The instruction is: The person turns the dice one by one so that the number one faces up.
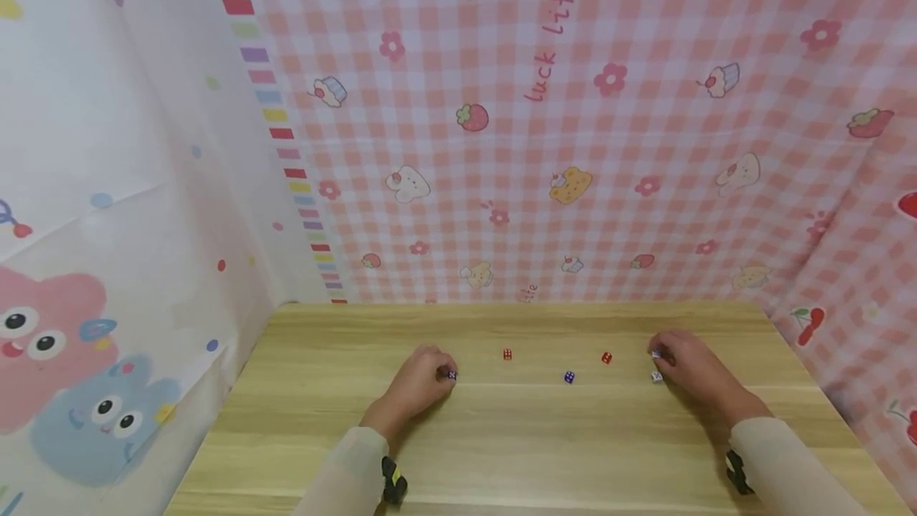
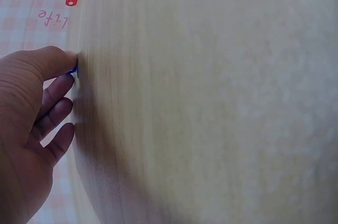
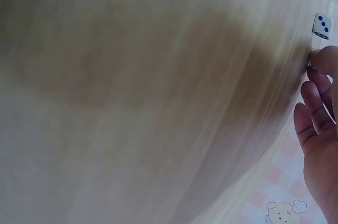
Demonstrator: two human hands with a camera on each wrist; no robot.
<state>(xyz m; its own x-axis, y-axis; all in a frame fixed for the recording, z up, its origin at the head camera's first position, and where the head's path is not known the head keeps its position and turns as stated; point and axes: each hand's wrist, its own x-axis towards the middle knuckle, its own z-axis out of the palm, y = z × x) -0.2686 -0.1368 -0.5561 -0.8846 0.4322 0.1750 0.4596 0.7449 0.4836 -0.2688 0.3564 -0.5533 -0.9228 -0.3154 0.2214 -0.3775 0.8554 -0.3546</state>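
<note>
At the left of the wooden table, my left hand (image 1: 421, 379) pinches a blue die (image 1: 452, 376) between thumb and index finger. In the left wrist view only a sliver of that blue die (image 2: 73, 70) shows at the fingertips. On the right, my right hand (image 1: 693, 366) pinches a white die (image 1: 655, 354), mostly covered by the fingers. A second white die (image 1: 656, 377) lies beside this hand; the right wrist view shows blue pips on the white die (image 3: 322, 26). Between the hands lie a red die (image 1: 507, 354), another red die (image 1: 606, 357) and a blue die (image 1: 569, 377).
The light wooden table (image 1: 501, 452) reaches back to a pink checked cloth (image 1: 494, 158) with printed cartoons. A white printed cloth (image 1: 179, 205) hangs along the left side. Dark bands sit around both sleeves at the wrists.
</note>
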